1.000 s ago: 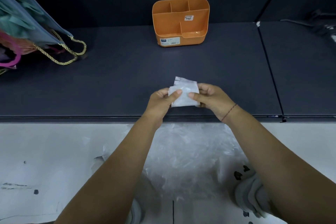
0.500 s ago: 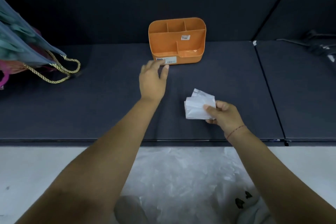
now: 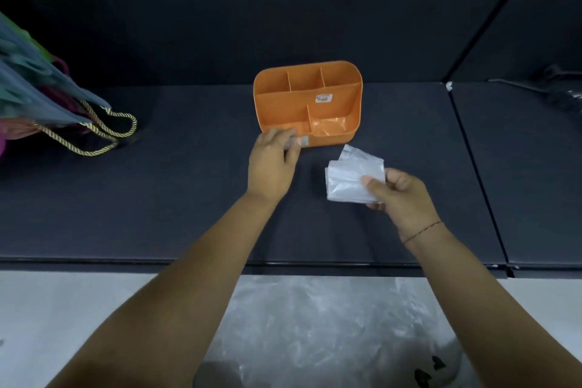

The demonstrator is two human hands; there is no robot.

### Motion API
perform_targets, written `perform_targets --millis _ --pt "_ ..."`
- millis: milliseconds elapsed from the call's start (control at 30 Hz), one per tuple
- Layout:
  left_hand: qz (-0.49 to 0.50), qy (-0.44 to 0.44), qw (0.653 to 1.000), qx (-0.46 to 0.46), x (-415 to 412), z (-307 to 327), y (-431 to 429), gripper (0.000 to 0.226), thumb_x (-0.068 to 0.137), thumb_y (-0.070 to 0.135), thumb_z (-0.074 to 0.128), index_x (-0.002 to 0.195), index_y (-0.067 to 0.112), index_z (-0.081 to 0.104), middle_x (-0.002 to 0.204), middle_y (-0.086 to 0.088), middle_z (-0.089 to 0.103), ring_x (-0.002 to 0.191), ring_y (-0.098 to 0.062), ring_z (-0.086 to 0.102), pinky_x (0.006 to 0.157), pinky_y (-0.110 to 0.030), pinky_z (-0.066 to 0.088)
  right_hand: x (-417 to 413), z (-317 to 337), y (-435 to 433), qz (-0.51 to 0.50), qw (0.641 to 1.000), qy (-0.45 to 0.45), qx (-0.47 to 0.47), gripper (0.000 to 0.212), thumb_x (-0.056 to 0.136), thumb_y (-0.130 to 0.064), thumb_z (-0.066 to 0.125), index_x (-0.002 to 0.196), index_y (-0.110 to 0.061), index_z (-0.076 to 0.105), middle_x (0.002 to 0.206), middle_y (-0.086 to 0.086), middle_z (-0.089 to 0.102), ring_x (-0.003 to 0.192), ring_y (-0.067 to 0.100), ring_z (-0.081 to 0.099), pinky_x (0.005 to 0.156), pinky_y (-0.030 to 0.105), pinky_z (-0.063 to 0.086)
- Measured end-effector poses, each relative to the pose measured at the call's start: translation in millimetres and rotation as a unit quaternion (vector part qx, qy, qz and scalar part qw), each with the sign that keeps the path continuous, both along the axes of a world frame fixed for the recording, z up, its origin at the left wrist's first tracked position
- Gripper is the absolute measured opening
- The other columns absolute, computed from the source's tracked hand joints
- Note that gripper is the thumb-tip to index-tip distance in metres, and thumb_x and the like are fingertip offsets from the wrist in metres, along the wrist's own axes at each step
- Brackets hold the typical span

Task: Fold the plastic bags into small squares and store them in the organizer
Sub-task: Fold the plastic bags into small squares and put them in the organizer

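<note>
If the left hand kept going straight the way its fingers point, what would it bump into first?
The orange organizer. The left hand points at its near wall, with the fingers right up against it. Blur hides whether they touch it or stop just short.

Smooth orange plastic organizer [image 3: 307, 104]; thin, faintly glossy plastic bag [image 3: 352, 181]; matt dark tabletop [image 3: 157, 198].

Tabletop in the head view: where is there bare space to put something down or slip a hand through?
Widest bare stretch: dark tabletop between the rope-handled bags and the left hand. Another lies right of the orange organizer, up to the seam. Crowded: the organizer's front, where the left hand touches it and the right hand holds the folded plastic bag.
</note>
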State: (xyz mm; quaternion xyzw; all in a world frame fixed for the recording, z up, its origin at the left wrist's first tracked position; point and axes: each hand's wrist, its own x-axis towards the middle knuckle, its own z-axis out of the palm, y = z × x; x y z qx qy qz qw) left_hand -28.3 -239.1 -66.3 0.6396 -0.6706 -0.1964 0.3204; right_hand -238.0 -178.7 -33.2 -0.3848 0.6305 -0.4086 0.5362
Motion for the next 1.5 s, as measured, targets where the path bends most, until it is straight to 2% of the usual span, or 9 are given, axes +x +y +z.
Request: perform_targets --millis 233,367,567,733,867,1033,1200,1400,1500 --pt "-0.008 -0.027 1.0 -0.009 0.0 1.7 86.0 0.051 0.099 0.043 0.038 0.13 0.012 0.062 0.126 -0.004 0.063 0.112 -0.026 0.056 0.096 -0.041 0.048 7.3 58.7 -44.4 0.056 0.983 0.107 -0.139 0.01 0.09 -0.003 0.061 0.087 -0.01 0.068 0.085 0.004 0.071 0.072 0.006 0.065 0.068 0.021 0.055" --pt "0.085 -0.053 0.995 -0.022 2.1 6.8 96.1 0.06 0.096 0.052 0.043 0.146 0.02 0.043 0.152 -0.003 0.038 0.131 -0.023 0.038 0.105 -0.036 0.028 21.7 76.0 -74.2 0.123 0.961 0.164 -0.188 0.011 0.091 -0.01 0.063 0.096 -0.002 0.07 0.096 0.016 0.071 0.09 0.029 0.067 0.082 0.039 0.054" --pt "0.049 -0.053 0.997 0.007 5.4 7.5 70.1 0.088 0.091 0.065 0.041 0.157 0.015 0.009 0.165 -0.002 0.0 0.151 -0.02 0.005 0.121 -0.035 -0.003 39.3 68.1 -103.4 0.211 0.91 0.287 -0.214 0.014 0.093 -0.01 0.059 0.096 -0.018 0.07 0.086 -0.005 0.064 0.083 0.008 0.057 0.075 0.018 0.044" --pt "0.042 -0.092 0.995 0.014 8.9 0.7 59.3 0.097 0.088 0.063 0.048 0.157 0.012 0.004 0.165 -0.001 -0.006 0.152 -0.017 0.002 0.121 -0.036 -0.006 36.2 60.5 -115.6 0.225 0.861 0.399 -0.222 0.018 0.095 -0.01 0.057 0.105 -0.01 0.071 0.095 0.001 0.067 0.091 0.015 0.058 0.083 0.026 0.047" --pt "0.035 -0.093 0.995 0.01 9.2 -2.0 55.1 0.098 0.086 0.066 0.046 0.157 0.01 0.005 0.165 -0.002 -0.003 0.152 -0.018 0.005 0.121 -0.038 -0.004 42.7 66.4 -126.8 0.278 0.796 0.482 -0.237 0.02 0.095 -0.009 0.053 0.103 -0.011 0.071 0.099 0.006 0.068 0.093 0.022 0.061 0.08 0.031 0.049" --pt "0.034 -0.096 0.995 0.007 8.4 -4.3 52.8 0.097 0.087 0.065 0.045 0.157 0.01 0.006 0.165 -0.003 -0.002 0.152 -0.019 0.007 0.121 -0.039 -0.004 65.5 63.2 -143.6 0.34 0.673 0.617 -0.225 0.025 0.091 -0.002 0.051 0.102 -0.012 0.072 0.105 0.01 0.06 0.099 0.028 0.056 0.076 0.037 0.049" --pt "0.032 -0.1 0.994 0.001 8.8 -3.9 52.2 0.097 0.088 0.065 0.046 0.157 0.009 0.008 0.165 -0.003 -0.001 0.152 -0.019 0.008 0.121 -0.039 -0.003 79.7 54.7 -139.5 0.374 0.587 0.674 -0.245 0.029 0.097 -0.026 0.048 0.11 -0.012 0.07 0.11 0.012 0.057 0.103 0.031 0.052 0.085 0.037 0.039" --pt "0.027 -0.131 0.991 -0.004 10.5 -3.8 51.3 0.089 0.092 0.063 0.041 0.157 0.011 0.009 0.165 -0.005 0.0 0.152 -0.02 0.001 0.121 -0.04 -0.004 61.8 56.2 -136.3 0.311 0.69 0.593 -0.274 0.021 0.092 -0.028 0.06 0.109 -0.016 0.064 0.107 0.003 0.063 0.102 0.024 0.057 0.099 0.037 0.034" --pt "0.005 -0.202 0.979 -0.036 9.5 -7.5 55.0 0.075 0.097 0.059 0.034 0.156 0.014 0.019 0.164 -0.01 0.007 0.152 -0.026 0.004 0.121 -0.045 -0.002 55.8 57.8 -139.4 0.292 0.712 0.576 -0.276 0.015 0.091 -0.029 0.062 0.099 -0.016 0.065 0.1 0.001 0.063 0.098 0.022 0.058 0.099 0.037 0.034"
